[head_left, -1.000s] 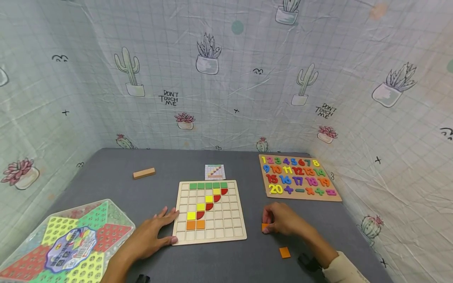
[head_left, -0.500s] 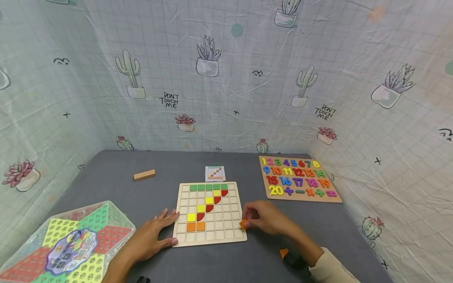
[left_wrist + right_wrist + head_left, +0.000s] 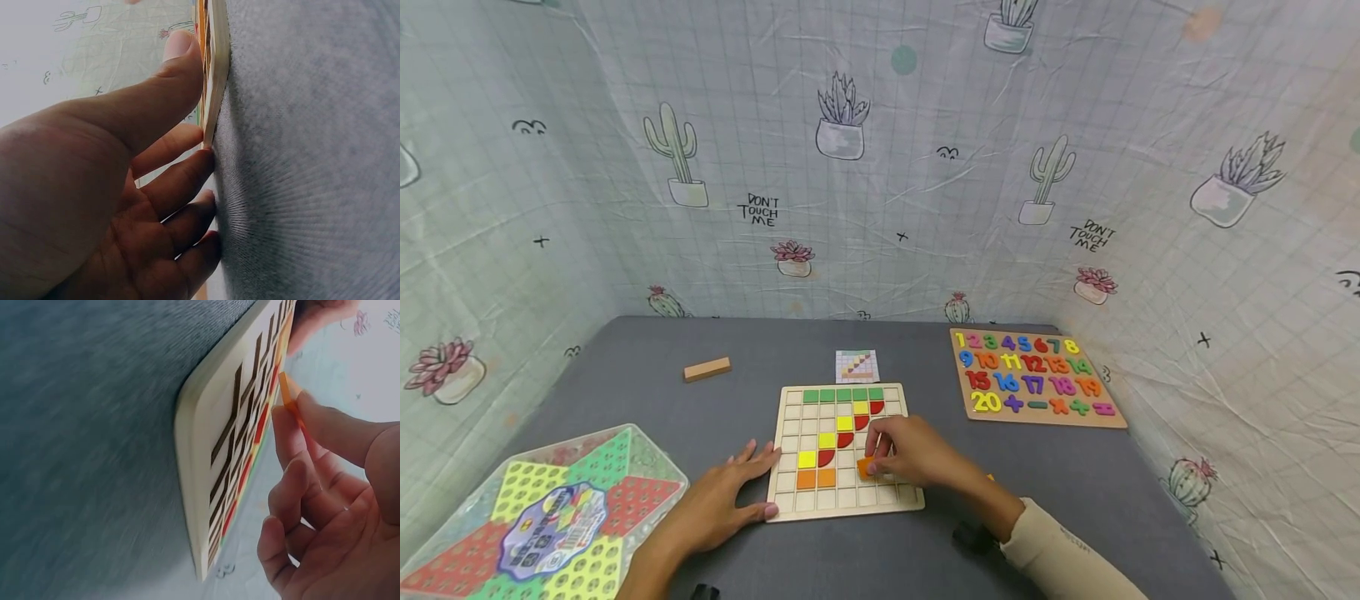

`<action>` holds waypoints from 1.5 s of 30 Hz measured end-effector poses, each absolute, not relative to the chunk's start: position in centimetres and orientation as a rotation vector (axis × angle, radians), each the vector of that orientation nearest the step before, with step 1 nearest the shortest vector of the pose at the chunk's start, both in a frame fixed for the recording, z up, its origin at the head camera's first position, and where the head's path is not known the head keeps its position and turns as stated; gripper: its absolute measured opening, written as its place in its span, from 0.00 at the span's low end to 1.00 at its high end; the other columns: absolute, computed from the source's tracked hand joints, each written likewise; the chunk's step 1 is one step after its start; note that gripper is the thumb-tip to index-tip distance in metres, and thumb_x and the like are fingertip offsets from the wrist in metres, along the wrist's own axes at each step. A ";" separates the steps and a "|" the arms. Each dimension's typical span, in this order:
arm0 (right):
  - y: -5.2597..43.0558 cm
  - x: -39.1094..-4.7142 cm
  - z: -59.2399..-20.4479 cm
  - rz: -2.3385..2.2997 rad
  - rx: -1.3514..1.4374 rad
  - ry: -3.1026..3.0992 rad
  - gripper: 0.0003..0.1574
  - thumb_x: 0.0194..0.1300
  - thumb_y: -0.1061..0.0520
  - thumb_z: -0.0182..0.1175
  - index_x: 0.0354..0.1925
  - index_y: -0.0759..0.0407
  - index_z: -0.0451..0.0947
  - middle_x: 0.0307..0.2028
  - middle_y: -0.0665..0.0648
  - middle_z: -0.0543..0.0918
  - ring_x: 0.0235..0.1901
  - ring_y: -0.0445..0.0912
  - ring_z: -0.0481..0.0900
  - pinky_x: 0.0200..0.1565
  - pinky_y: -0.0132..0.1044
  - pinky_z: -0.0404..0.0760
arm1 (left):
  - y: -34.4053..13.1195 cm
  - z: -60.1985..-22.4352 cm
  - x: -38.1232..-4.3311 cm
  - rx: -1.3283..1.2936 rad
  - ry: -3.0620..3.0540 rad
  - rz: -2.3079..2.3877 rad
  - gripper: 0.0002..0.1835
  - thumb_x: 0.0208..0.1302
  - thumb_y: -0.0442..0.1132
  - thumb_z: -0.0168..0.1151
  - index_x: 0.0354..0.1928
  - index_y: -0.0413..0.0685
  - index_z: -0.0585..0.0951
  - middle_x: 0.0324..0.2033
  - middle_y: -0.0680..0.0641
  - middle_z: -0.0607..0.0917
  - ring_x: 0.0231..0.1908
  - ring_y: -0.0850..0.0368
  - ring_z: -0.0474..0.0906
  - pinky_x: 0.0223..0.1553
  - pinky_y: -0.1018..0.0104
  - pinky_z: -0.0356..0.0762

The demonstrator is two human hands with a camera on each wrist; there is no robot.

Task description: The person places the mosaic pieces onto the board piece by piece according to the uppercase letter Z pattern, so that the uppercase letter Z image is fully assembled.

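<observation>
A wooden grid board (image 3: 887,497) lies on the dark table with green, yellow, red and orange pieces set in some of its squares. Between thumb and fingertips, my right hand (image 3: 913,450) pinches an orange square tile (image 3: 865,468) over the board, right of two orange tiles (image 3: 816,478) in one row. In the right wrist view the pinched tile (image 3: 286,390) is tilted, just off the board's face. My left hand (image 3: 718,500) rests at the board's left edge, thumb and fingers spread and touching it; the left wrist view shows the thumb (image 3: 178,62) along the rim.
Behind the board lies a small pattern card (image 3: 856,366). A wooden number board (image 3: 1037,375) sits at the right rear, a wooden block (image 3: 707,369) at the left rear. A star-patterned game board (image 3: 550,517) fills the left front. Another orange piece (image 3: 990,477) peeks out by the right forearm.
My right hand has carried the orange tile leftward from the table to over the grid board. The left hand has stayed at the board's edge.
</observation>
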State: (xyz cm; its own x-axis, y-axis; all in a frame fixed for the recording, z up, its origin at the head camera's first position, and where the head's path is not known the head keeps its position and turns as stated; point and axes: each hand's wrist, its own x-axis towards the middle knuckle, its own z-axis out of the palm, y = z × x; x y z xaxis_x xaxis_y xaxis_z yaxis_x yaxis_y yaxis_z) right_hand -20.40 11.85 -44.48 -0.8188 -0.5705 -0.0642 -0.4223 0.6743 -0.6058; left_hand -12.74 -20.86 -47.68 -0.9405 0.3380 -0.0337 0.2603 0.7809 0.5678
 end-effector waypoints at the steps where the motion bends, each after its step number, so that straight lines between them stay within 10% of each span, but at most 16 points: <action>1: 11.5 -20.5 -44.5 -0.861 -0.803 2.646 0.11 0.63 0.54 0.78 0.34 0.47 0.83 0.27 0.45 0.81 0.27 0.38 0.76 0.30 0.29 0.73 | -20.9 -47.7 -12.7 0.489 2.841 0.871 0.45 0.61 0.58 0.76 0.78 0.53 0.73 0.78 0.43 0.72 0.77 0.27 0.63 0.70 0.23 0.64; 25: 7.8 -20.4 -45.0 -0.644 -0.848 2.711 0.17 0.58 0.54 0.81 0.23 0.44 0.81 0.18 0.41 0.78 0.22 0.35 0.75 0.26 0.29 0.71 | -20.8 -47.7 -12.6 0.505 2.852 0.871 0.45 0.59 0.58 0.77 0.77 0.53 0.74 0.77 0.42 0.72 0.75 0.23 0.65 0.69 0.22 0.65; 45: 14.4 -20.0 -44.5 -0.938 -0.790 2.596 0.15 0.61 0.57 0.80 0.46 0.54 0.87 0.30 0.45 0.84 0.26 0.41 0.77 0.29 0.30 0.77 | -20.9 -47.8 -12.7 0.482 2.843 0.869 0.45 0.60 0.59 0.77 0.78 0.54 0.73 0.78 0.42 0.71 0.76 0.23 0.64 0.69 0.22 0.64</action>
